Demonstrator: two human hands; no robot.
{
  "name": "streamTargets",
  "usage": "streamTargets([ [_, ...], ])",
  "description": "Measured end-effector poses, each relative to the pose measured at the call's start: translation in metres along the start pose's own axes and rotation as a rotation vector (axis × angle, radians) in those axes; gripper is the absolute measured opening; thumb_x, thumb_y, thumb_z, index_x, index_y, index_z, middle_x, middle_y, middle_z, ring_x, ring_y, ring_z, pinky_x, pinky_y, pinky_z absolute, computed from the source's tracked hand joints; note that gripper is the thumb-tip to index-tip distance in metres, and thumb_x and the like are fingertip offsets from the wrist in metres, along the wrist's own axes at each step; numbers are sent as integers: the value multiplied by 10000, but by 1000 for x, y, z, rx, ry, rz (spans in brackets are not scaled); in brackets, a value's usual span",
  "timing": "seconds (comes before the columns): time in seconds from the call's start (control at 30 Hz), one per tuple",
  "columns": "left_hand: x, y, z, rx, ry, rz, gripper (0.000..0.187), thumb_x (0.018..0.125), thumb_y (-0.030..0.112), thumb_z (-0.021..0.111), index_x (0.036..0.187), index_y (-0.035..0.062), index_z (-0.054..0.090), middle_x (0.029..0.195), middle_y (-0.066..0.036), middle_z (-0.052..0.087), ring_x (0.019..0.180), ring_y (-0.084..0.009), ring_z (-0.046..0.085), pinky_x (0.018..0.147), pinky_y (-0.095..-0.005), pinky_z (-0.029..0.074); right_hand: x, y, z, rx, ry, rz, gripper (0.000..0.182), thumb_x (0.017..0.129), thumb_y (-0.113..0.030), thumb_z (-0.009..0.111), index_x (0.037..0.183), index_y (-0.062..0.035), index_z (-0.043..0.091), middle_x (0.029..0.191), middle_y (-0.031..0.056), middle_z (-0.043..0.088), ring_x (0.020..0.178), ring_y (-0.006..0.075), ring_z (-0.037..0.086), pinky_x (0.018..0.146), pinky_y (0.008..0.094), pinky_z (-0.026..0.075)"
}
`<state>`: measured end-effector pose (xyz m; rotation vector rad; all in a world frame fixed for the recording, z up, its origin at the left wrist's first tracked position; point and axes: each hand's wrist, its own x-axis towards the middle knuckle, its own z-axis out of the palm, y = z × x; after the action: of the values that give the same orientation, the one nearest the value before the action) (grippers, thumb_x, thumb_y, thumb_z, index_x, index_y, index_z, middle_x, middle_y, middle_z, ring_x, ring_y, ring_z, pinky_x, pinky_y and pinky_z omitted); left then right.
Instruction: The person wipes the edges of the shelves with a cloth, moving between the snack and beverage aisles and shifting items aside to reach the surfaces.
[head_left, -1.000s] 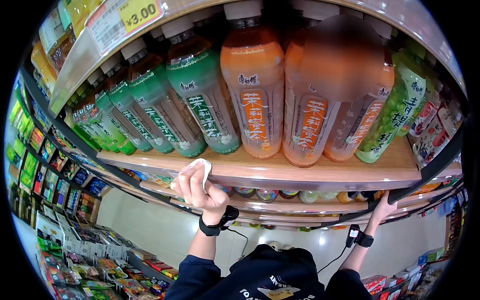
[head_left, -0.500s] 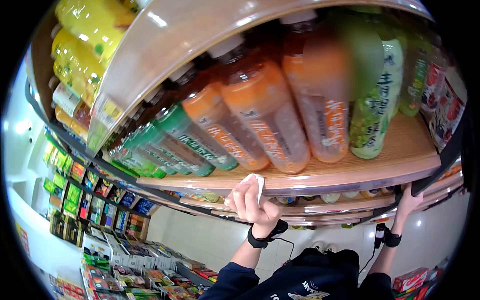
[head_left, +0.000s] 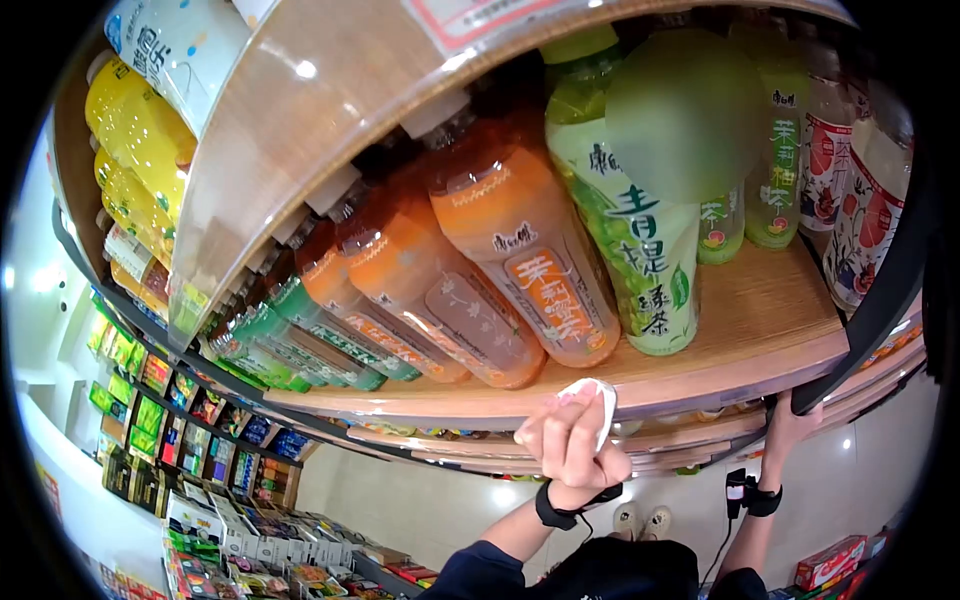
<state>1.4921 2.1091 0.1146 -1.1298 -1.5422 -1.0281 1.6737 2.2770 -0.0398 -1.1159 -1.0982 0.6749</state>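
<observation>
My left hand (head_left: 575,445) is closed around a folded white cloth (head_left: 606,412), which it presses against the front edge of the wooden shelf (head_left: 720,375). Just above it, orange-labelled tea bottles (head_left: 560,305) and a green tea bottle (head_left: 655,270) stand close to that edge. Farther right, my right hand (head_left: 793,425) grips the black shelf frame (head_left: 835,385) at the shelf's corner, its fingers partly hidden. Both wrists wear black straps with small devices and cables.
Green-labelled bottles (head_left: 330,340) continue along the shelf to the left. Clear bottles with red labels (head_left: 865,220) stand at the right end. An upper shelf with a clear guard (head_left: 330,90) overhangs the bottles. Lower shelves lie underneath, and packaged goods (head_left: 230,530) fill a display at lower left.
My left hand, holding the cloth, has slid right along the shelf edge. The view has shifted, showing the bottles nearer. My right hand stays at the frame.
</observation>
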Motion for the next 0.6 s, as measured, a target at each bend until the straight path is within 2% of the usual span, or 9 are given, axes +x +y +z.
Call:
streamTargets([
  [0.07,-1,0,3,-24,18,6,389,546,143,482,843,13,697,869,-86,683,730,-189,548,812,-289,371,0,-3,2,-31,25,-27,132,785,-13,642,832,70,551,765,43,588,721,111,522,680,259,445],
  [0.1,-1,0,5,-23,32,5,367,563,145,492,839,19,699,862,-78,685,739,-184,550,814,-288,368,1,-1,1,-2,-3,52,142,778,-15,649,828,70,546,741,52,585,706,120,529,674,269,450],
  [0.2,-1,0,1,-19,-19,18,356,645,180,470,877,41,701,924,-60,683,774,-175,554,811,-299,371,3,2,3,-62,31,-123,173,813,-64,650,885,63,559,723,33,585,688,113,541,640,270,456],
  [0.3,-8,-4,1,1,-48,32,407,809,266,368,920,65,704,972,-45,671,841,-186,547,807,-322,372,5,24,1,-12,64,-142,162,808,-44,643,897,65,564,746,39,593,707,118,545,661,274,459],
  [0.33,-11,-5,4,-22,-15,37,395,805,259,373,915,76,705,968,-45,668,846,-197,533,799,-322,386,9,15,8,9,77,-147,160,807,-39,640,901,66,565,753,41,596,716,119,546,671,277,460],
  [0.37,-9,-7,5,-24,-7,62,382,777,251,392,914,79,705,969,-44,666,848,-199,524,798,-319,394,6,4,7,35,64,-102,202,789,-22,643,946,85,575,854,86,633,820,141,575,776,298,461],
  [0.5,-4,-3,-3,-69,-89,41,347,694,195,467,933,100,701,989,-39,654,892,-193,512,847,-301,405,7,-6,5,-64,74,-33,128,804,-34,619,821,71,547,723,45,558,701,133,517,678,308,453],
  [0.57,-3,-6,-7,-93,-145,52,341,668,157,503,944,111,698,1001,-31,650,925,-180,522,890,-285,387,9,2,6,-55,110,-106,129,793,-18,610,858,79,554,744,54,580,720,140,531,702,297,454],
  [0.6,-1,-11,-8,-127,-136,98,386,634,160,495,953,69,692,1004,-37,640,865,-207,519,791,-326,422,13,8,8,-66,142,-167,138,791,-16,608,876,80,556,750,57,586,727,141,536,710,295,454],
])
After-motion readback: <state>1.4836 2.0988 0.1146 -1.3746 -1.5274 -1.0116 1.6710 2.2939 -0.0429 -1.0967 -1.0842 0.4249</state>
